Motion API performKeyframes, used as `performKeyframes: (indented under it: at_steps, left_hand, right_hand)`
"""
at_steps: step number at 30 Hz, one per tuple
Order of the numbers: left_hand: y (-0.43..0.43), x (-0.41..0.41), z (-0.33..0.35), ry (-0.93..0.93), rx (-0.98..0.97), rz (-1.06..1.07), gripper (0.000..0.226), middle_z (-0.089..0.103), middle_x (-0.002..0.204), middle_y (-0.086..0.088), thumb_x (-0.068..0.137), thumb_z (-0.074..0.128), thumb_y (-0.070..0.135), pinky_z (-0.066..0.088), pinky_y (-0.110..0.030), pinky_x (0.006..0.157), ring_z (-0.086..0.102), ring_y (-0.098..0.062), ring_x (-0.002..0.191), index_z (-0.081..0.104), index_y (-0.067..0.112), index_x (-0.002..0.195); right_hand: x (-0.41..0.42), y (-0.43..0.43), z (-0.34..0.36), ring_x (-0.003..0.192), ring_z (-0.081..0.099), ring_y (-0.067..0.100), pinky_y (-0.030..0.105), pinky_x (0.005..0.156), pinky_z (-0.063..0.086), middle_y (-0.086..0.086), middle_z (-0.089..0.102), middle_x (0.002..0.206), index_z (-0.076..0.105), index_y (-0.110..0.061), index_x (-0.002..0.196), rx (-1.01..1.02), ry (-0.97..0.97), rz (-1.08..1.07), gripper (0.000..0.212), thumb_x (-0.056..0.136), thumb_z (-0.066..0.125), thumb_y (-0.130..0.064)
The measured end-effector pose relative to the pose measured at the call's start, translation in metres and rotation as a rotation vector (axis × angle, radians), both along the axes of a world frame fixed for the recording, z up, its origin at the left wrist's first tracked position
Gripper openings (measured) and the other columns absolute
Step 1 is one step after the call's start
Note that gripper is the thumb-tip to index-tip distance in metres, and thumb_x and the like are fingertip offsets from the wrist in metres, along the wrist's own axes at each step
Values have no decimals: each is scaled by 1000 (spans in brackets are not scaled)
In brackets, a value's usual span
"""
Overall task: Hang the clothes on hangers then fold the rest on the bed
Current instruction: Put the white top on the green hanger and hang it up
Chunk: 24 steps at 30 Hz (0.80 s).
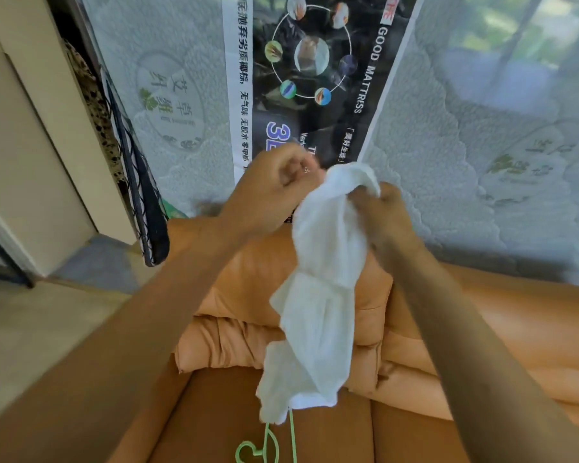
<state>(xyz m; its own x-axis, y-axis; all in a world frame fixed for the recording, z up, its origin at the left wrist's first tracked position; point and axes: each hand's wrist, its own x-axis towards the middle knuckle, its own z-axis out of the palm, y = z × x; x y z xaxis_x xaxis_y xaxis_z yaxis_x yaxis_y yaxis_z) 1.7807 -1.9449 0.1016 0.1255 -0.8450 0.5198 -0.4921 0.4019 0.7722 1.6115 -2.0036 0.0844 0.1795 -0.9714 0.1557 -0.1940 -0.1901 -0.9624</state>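
White garment [318, 295] dangled over the orange cushions [248, 282], green hanger [268, 446] at its lower hem

Right hand [381, 215] gripped it bunched near the top; left hand [274, 185] was curled right at that edge (too blurry to say if it pinched cloth). Looked light, soft, floppy, so I'd take it by the shoulders or neckline.

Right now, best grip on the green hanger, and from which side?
Probably take the green hanger at its neck by the hook, from above on the near side. It lies flat on the orange sofa with the hook toward the person; the white garment hides its far end.
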Motion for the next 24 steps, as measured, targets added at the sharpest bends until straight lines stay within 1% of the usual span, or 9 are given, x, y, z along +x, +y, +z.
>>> performKeyframes:
  at_steps: [4,7,9,12,14,16,18,21,24]
  left_hand:
    - [28,5,-115,396,283,219,29,51,68,0,100,54,26,38,-27,62,47,-12,64,56,6,79]
    - [46,-14,-189,629,701,66,33,71,90,2,93,62,52,54,-29,75,66,-21,90,68,20,92]
    - [70,-36,-217,463,623,-136,60,71,116,14,79,67,70,56,-31,93,66,-11,112,61,31,125]
    - [81,-61,-221,390,468,-107,33,71,121,10,99,59,38,53,-41,99,67,-11,113,62,27,130]
    - [75,-62,-206,524,468,-10,24,74,113,7,102,52,27,54,-41,96,68,-17,109,66,28,122]
    - [65,-56,-181,761,494,81,22,75,101,10,105,49,19,56,-26,80,70,-11,97,66,26,116]
    - [61,-47,-153,834,404,68,26,76,95,13,106,45,15,53,-16,70,70,-2,88,68,25,109]
    - [51,-36,-113,667,257,4,24,75,100,2,105,46,14,52,-21,78,68,-7,93,70,15,108]
    - [37,-29,-77,437,155,-97,18,68,92,-9,103,51,13,47,-27,79,61,-11,87,68,10,102]
  right_hand:
    - [-13,-1,20,72,67,12,26,62,55,2,69,87,68,-10,103,59,-198,-72,15,97,56,-19]
    - [-17,2,33,68,69,10,24,56,55,-3,71,76,65,-15,96,84,-324,-91,11,100,55,-14]
    - [-18,4,36,70,71,11,25,58,56,-2,73,77,65,-12,102,103,-389,-91,10,99,55,-13]
    - [-22,5,38,81,70,17,31,70,57,4,71,87,65,-10,109,113,-418,-117,15,96,59,-14]
    - [-32,3,37,82,69,18,32,73,56,2,69,85,64,-16,99,110,-418,-159,5,94,61,-16]
    - [-48,0,36,79,68,17,33,71,55,1,68,83,64,-18,94,97,-404,-198,3,92,64,-19]
    - [-66,-3,35,74,67,14,30,68,55,-2,69,79,66,-20,91,55,-275,-170,3,88,66,-20]
    - [-88,-7,32,55,55,4,19,55,44,-3,60,65,64,-19,79,-98,109,-116,14,90,64,-9]
    - [-92,-1,32,69,58,-5,14,64,43,3,65,90,60,-23,104,-256,360,-39,32,85,70,0]
